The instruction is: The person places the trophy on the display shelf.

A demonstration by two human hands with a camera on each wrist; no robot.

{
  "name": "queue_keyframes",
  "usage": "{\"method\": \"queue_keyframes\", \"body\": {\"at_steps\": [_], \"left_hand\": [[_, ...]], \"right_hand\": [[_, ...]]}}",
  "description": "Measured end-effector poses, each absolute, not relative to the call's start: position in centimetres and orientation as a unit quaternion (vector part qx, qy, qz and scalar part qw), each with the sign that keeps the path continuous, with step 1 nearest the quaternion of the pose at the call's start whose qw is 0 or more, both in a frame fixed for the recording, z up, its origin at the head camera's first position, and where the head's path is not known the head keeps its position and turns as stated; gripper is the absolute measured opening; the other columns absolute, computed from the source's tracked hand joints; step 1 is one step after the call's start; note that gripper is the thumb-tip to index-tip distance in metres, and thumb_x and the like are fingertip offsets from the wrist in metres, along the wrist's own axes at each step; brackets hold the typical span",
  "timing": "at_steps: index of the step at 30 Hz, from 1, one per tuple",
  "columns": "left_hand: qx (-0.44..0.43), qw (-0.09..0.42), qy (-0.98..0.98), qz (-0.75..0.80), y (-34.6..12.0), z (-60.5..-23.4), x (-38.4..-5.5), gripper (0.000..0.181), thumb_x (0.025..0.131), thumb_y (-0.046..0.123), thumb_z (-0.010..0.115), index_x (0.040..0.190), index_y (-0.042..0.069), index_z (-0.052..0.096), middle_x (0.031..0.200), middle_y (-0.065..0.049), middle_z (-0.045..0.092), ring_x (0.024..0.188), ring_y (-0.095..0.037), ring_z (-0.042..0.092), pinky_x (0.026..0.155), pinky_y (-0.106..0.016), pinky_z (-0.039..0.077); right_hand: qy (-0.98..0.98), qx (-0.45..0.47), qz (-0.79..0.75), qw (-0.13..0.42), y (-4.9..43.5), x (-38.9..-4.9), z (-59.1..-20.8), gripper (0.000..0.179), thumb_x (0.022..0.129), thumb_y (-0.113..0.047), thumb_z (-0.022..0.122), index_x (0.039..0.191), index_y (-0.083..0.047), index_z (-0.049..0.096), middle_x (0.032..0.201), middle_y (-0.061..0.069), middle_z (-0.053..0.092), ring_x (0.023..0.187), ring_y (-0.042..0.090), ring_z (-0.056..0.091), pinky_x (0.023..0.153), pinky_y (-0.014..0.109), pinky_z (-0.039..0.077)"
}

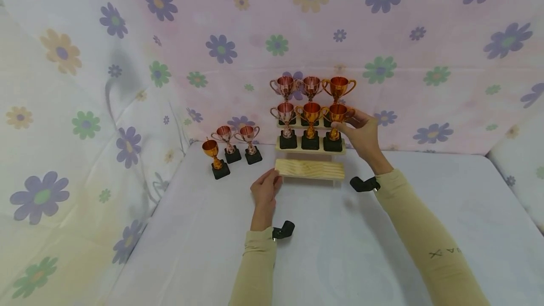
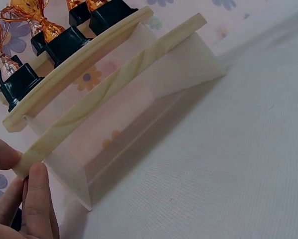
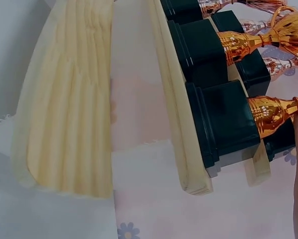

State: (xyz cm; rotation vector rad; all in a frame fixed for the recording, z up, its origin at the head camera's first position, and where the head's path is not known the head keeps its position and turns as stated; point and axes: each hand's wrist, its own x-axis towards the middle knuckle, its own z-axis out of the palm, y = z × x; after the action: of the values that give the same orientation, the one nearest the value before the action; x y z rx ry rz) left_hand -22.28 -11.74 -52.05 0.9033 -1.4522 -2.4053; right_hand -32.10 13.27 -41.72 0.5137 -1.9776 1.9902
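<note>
In the head view, my right hand [image 1: 366,136] pinches a gold trophy [image 1: 338,113] by its cup and stem. That trophy's black base [image 3: 223,119] stands on the right end of the middle wooden step of a tiered display stand. My left hand [image 1: 265,190] grips the left end of the lowest step [image 1: 309,169], with thumb above and fingers below, as the left wrist view shows. This step carries no trophies. Beside the held trophy stand a gold trophy [image 1: 311,113] and a rose-gold trophy [image 1: 286,113]. Behind them, the top step holds two rose-gold trophies and one gold trophy [image 1: 338,87].
Left of the stand, a gold trophy [image 1: 216,157] and two rose-gold trophies, one nearer the stand [image 1: 248,135], stand on the white-covered table [image 1: 191,230]. Clear side panels [image 2: 191,67] support the steps. A flowered cloth [image 1: 238,22] hangs close behind.
</note>
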Motion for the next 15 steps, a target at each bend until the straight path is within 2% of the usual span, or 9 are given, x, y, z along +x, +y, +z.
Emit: {"method": "queue_keyframes", "body": {"at_steps": [5,8,12,15], "left_hand": [[0.302,0.090,-0.493,-0.811,-11.6,-52.0,-22.1,0.027,0.092,0.006,0.072,0.118,-0.003,0.072,0.112,-0.017,0.069,0.091,-0.016,0.069,0.083,-0.025,0.062],[0.290,0.091,-0.512,-0.804,-11.9,-51.9,-22.0,0.026,0.091,0.005,0.073,0.115,-0.003,0.073,0.108,-0.016,0.071,0.087,-0.015,0.070,0.080,-0.026,0.063],[0.248,0.098,-0.577,-0.772,-12.8,-51.6,-21.8,0.021,0.089,0.007,0.075,0.108,-0.002,0.075,0.100,-0.014,0.072,0.079,-0.015,0.071,0.074,-0.026,0.063],[0.209,0.115,-0.642,-0.728,-13.5,-51.2,-21.3,0.021,0.089,0.008,0.077,0.106,-0.003,0.076,0.098,-0.015,0.073,0.075,-0.013,0.070,0.071,-0.025,0.063]], "right_hand": [[-0.689,0.168,0.687,0.157,13.2,-31.8,-41.9,0.025,0.085,-0.003,0.081,0.110,-0.005,0.076,0.100,-0.012,0.074,0.098,0.007,0.068,0.083,0.016,0.057],[-0.671,0.173,0.705,0.152,13.1,-31.5,-42.0,0.023,0.084,-0.001,0.081,0.106,-0.005,0.074,0.102,-0.008,0.074,0.102,0.010,0.067,0.089,0.018,0.057],[-0.638,0.173,0.738,0.139,13.2,-30.7,-42.3,0.037,0.084,0.006,0.079,0.119,0.000,0.070,0.113,-0.001,0.072,0.110,0.015,0.065,0.100,0.024,0.055],[-0.642,0.134,0.738,0.159,13.4,-29.6,-43.1,0.045,0.087,0.007,0.075,0.131,0.004,0.064,0.119,0.005,0.069,0.112,0.019,0.064,0.099,0.021,0.054]]}}
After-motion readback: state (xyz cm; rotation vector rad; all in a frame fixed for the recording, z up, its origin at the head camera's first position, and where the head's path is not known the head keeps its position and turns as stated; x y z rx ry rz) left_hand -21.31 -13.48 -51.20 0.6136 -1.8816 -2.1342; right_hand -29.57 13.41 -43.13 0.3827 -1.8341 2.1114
